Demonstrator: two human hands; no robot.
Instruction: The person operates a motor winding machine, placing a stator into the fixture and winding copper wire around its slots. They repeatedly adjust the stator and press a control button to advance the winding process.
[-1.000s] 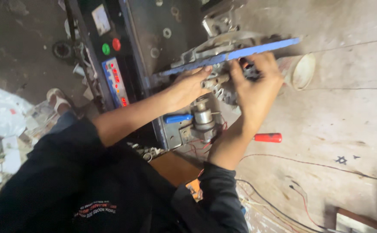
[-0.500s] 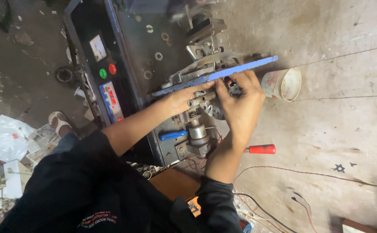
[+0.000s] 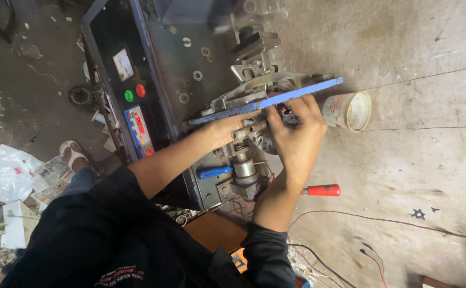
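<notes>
Two hands are busy on the front of a dark metal machine [image 3: 153, 48], so I'll use that machine as the reference and go left to right.

Way left of it, on the dirty floor, there's a crumpled white plastic bag [image 3: 3, 173] with some newspaper, plus a sandalled foot [image 3: 73, 154] right by the machine's corner. On its side panel sit a small meter, a green button [image 3: 129, 96] and a red button [image 3: 140, 90], with a lit control strip below them.

At the machine's front end, the left hand [image 3: 227, 126] comes in with fingers curled, pinching a small metal spindle part [image 3: 249, 128], probably steadying it so it doesn't turn. Just below that is a blue-handled lever [image 3: 215, 172] next to a grey cylinder on the same bracket.

A long blue strip [image 3: 275, 98], ruler-like, lies slanted across the top of the fixture just above both hands. I can't tell whether either hand actually grips it.

The right hand [image 3: 297, 138] is cupped over a dark round part at the fixture, fingers bent around it; how tight the grip is I can't make out. It looks like it's working the piece while the other hand braces.

Right of the machine, on the concrete, a white cup [image 3: 347, 111] lies on its side, and a red-handled screwdriver [image 3: 322, 190] sits near the right wrist, within easy grabbing range. Thin wires trail across the floor.
</notes>
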